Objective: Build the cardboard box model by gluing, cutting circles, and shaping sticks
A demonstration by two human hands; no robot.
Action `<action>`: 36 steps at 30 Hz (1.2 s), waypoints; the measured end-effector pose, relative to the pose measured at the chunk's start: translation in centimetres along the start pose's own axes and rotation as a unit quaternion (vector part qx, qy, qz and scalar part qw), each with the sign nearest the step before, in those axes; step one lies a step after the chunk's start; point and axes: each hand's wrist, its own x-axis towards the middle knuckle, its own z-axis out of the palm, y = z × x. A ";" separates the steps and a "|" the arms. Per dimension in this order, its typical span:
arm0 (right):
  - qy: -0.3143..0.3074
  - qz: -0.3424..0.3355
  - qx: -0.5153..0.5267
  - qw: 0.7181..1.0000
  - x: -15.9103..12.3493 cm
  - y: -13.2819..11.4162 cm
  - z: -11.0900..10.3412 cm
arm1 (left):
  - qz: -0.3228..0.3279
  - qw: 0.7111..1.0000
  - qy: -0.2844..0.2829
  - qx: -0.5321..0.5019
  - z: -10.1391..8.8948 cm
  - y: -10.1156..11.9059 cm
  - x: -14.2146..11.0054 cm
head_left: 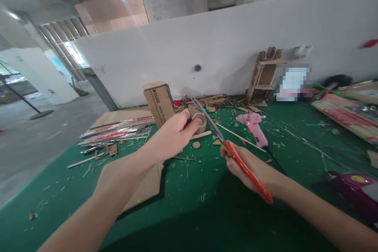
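Observation:
My left hand [177, 130] is closed around a small rolled cardboard ring [199, 120], held above the green table [191, 197]. My right hand [251, 167] grips orange-handled scissors [233, 151], fingers wrapped round the handles. The scissor blades point up and left, and their tips reach the cardboard ring. Both hands hover over the middle of the table.
A pink glue gun [254, 126] lies right of the scissors. A cardboard box [158, 102], a red spool [177, 100], a cardboard model [264, 76] and scraps stand by the white wall. A flat cardboard sheet [144, 185] lies under my left arm. A purple object [354, 189] sits far right.

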 end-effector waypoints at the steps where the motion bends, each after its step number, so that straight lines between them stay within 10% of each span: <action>1: 0.000 0.008 -0.004 1.000 0.0 -0.1 0.0 | 0.008 1.000 0.000 -0.009 0.0 -0.1 0.0; 36: 0.018 0.033 0.086 0.996 -0.1 0.7 0.4 | -0.029 0.966 0.041 -0.255 2.6 -0.5 0.6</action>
